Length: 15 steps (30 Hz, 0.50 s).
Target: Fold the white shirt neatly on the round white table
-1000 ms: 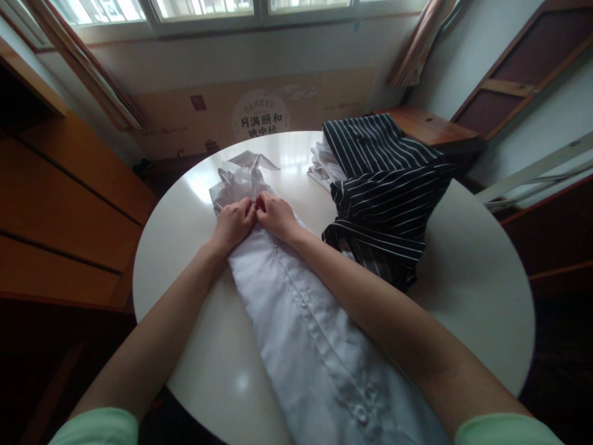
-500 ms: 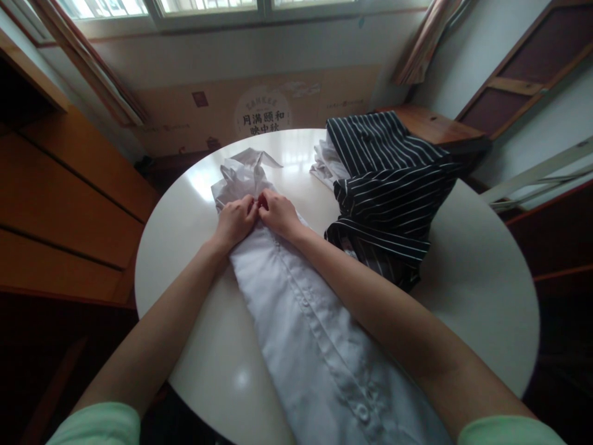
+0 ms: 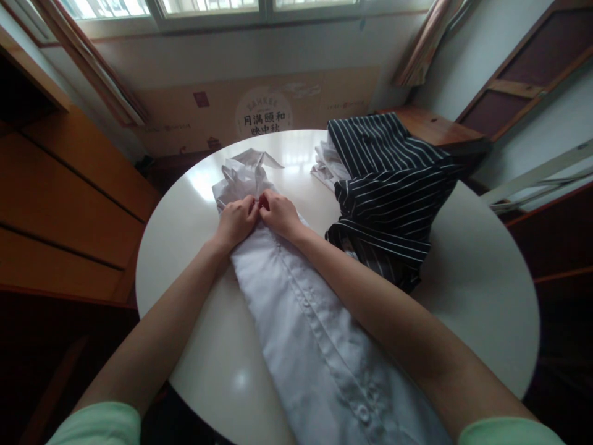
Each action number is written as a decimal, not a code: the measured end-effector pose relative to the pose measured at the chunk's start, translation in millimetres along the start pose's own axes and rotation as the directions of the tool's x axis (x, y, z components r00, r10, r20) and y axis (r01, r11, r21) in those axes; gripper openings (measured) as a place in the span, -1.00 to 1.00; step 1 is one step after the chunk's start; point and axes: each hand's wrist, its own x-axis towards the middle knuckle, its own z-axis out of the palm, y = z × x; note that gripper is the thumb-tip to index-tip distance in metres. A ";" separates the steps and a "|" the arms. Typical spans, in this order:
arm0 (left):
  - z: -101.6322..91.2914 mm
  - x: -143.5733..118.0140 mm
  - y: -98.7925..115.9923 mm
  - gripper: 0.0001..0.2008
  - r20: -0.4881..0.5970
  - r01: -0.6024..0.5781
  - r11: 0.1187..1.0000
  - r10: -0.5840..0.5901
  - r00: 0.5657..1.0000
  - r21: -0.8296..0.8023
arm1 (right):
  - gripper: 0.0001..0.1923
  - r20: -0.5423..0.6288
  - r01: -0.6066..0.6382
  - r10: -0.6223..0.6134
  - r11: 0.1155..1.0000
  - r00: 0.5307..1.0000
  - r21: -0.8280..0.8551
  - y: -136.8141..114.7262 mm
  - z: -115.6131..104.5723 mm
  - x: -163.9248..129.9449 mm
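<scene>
A white button-up shirt (image 3: 278, 309) lies lengthwise over the round table, its button strip running from my hands down to the near edge. My left hand (image 3: 238, 220) is closed on the cloth near the collar end. Right beside it, my right hand (image 3: 278, 214) pinches the same shirt, the fingertips of both hands almost meeting. Whatever small part sits between the fingertips is hidden. Beyond my hands the collar end is bunched up, with one pointed flap sticking out to the right.
Right of the shirt, black-and-white striped garments (image 3: 389, 185) lie piled on the white round table (image 3: 482, 296), with folded white cloth (image 3: 330, 162) at their left. A wooden cabinet (image 3: 69, 204) stands to the left. Behind are a printed cardboard panel (image 3: 343, 93) and a low wooden table (image 3: 430, 123).
</scene>
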 end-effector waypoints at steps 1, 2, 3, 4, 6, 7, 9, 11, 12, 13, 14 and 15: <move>0.1 0.1 0.0 -0.72 -0.002 -0.003 1.000 0.003 1.000 -0.001 | -0.77 -0.001 0.001 -0.001 1.000 1.000 0.002 0.1 0.0 0.0; 0.3 0.2 -0.2 -0.72 -0.005 -0.005 1.000 0.005 1.000 -0.003 | -0.78 0.000 0.003 -0.003 1.000 1.000 0.005 0.2 0.1 0.0; 0.4 0.3 -0.3 -0.72 -0.007 -0.007 1.000 0.007 1.000 -0.005 | -0.78 -0.001 0.004 -0.004 1.000 1.000 0.008 0.3 0.1 0.0; 0.6 0.3 -0.6 -0.72 -0.010 -0.009 1.000 0.009 1.000 -0.007 | -0.77 -0.001 0.005 -0.005 1.000 1.000 0.010 0.5 0.1 0.1; 0.8 0.1 -1.1 -0.72 -0.011 -0.010 1.000 0.010 1.000 -0.009 | -0.77 -0.004 0.004 -0.004 1.000 1.000 0.016 0.6 0.2 0.5; 0.9 0.0 -1.4 -0.72 -0.012 -0.009 1.000 0.009 1.000 -0.009 | -0.77 -0.006 0.001 -0.001 1.000 1.000 0.018 0.6 0.2 0.7; 0.9 -0.2 -2.0 -0.71 -0.012 -0.007 1.000 0.007 1.000 -0.009 | -0.76 -0.010 -0.003 0.003 1.000 1.000 0.022 0.2 -0.1 1.0; 0.8 -0.3 -2.3 -0.71 -0.011 -0.003 1.000 0.003 1.000 -0.010 | -0.75 -0.012 -0.013 0.013 1.000 1.000 0.028 -0.5 -0.8 0.9; 0.6 -0.3 -2.2 -0.71 -0.010 -0.003 1.000 0.003 1.000 -0.011 | -0.75 -0.012 -0.019 0.019 0.999 1.000 0.032 -1.0 -1.3 0.7; 0.4 -0.2 -2.1 -0.71 -0.009 -0.002 1.000 0.002 1.000 -0.014 | -0.75 -0.014 -0.024 0.025 0.999 1.000 0.036 -1.6 -1.9 0.4; 0.1 -0.1 -1.8 -0.72 -0.007 -0.002 1.000 0.002 1.000 -0.017 | -0.75 -0.016 -0.029 0.029 0.999 0.999 0.042 -2.1 -2.5 0.0; -0.3 0.0 -1.3 -0.74 -0.005 -0.001 1.000 0.001 1.000 -0.021 | -0.75 -0.017 -0.031 0.032 0.998 0.999 0.048 -2.6 -3.1 -0.3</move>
